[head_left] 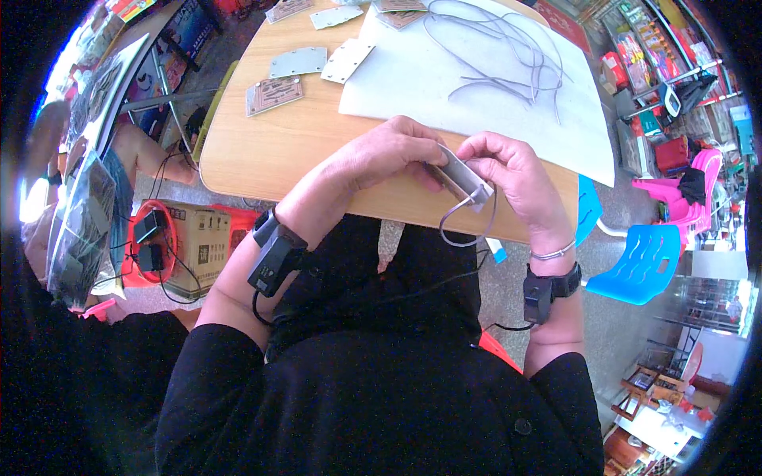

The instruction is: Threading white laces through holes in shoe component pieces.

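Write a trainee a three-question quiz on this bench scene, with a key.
1. Fill in: a loose tangle of grey ____ lies on the white sheet.
2. True or false: the blue plastic chair is to the right of the wooden table.
3. The left-hand grip holds: (a) scissors, (b) a flat grey piece, (c) a pen.

Key: 1. cord; 2. true; 3. b.

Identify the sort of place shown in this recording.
Possibly a small shop partly used as a workspace: shelves of packaged goods stand at upper right, and small flat panels lie on a wooden table with a plastic chair nearby.
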A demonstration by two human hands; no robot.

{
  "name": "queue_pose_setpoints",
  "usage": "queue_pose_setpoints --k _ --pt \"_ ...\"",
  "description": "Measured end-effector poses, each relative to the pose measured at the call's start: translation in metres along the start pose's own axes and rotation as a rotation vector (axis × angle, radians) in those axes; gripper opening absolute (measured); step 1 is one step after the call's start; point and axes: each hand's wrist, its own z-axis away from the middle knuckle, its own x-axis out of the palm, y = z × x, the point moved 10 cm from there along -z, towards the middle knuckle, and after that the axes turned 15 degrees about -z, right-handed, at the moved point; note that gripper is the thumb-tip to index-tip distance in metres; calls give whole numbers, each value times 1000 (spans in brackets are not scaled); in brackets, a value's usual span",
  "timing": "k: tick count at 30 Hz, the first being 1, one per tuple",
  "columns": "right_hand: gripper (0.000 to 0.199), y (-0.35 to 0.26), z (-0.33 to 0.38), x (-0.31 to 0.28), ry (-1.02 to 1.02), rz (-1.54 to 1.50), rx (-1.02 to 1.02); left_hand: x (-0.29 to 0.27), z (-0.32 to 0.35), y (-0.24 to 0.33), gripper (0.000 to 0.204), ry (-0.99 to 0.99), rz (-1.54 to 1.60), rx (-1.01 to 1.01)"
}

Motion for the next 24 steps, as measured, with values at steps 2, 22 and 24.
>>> queue_pose_setpoints --k 2,22,24 --pt "10 0 -1 0 4 27 -10 0 0 0 29 -3 -11 -12" --pt "18 12 1 6 31 56 44 0 0 0 27 10 -4 -12" --pt "15 8 2 4 57 68 -4 0 -1 -1 28 13 9 -18"
